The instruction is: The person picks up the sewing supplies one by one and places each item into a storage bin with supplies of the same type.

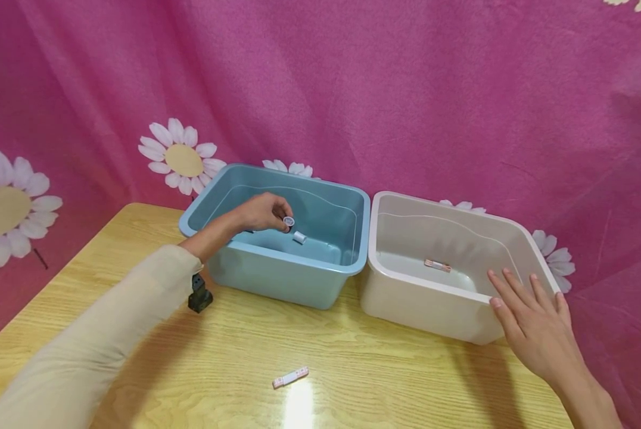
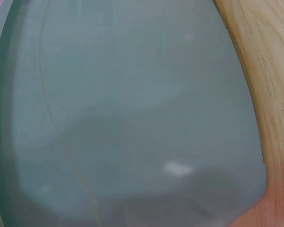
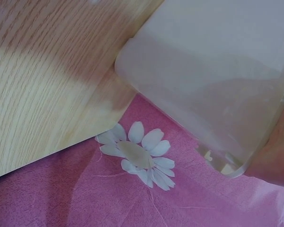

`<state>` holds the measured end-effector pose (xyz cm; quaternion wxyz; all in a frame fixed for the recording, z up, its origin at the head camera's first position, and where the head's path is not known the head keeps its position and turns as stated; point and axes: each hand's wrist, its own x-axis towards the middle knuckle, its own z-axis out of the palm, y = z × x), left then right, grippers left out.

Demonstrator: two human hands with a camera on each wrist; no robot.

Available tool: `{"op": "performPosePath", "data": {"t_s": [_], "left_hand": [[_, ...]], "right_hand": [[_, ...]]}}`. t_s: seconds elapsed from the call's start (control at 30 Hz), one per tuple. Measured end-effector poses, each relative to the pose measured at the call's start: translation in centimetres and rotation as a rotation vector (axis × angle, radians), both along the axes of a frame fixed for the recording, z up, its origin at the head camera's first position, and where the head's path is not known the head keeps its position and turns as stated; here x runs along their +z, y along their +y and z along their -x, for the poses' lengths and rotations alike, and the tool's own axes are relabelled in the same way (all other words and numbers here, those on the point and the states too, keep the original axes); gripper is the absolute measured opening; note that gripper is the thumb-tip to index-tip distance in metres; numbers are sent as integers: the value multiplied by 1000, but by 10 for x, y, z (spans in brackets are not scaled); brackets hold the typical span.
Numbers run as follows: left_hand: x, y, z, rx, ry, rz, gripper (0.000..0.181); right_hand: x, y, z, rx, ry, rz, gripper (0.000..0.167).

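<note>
Left hand: fingers curled, pinching a white roll
Roll: round end's facing the camera, long axis pretty foreshortened
Right hand: fingers spread, touching the beige tub

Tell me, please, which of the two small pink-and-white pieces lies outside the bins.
It is the near piece, on the wooden table in front of the bins; the far piece lies inside the beige bin.
</note>
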<state>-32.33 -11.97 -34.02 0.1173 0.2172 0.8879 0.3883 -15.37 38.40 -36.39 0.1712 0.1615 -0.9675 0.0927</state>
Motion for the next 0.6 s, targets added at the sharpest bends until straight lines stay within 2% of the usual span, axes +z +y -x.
{"op": "performPosePath", "data": {"t_s": [0.4, 0.6], "left_hand": [[2, 3, -2, 28, 21, 137, 17], [2, 4, -4, 45, 26, 166, 17]], "right_hand": [[-1, 1, 1, -2, 8, -5, 51], [-1, 1, 1, -2, 15, -3, 51]]}}
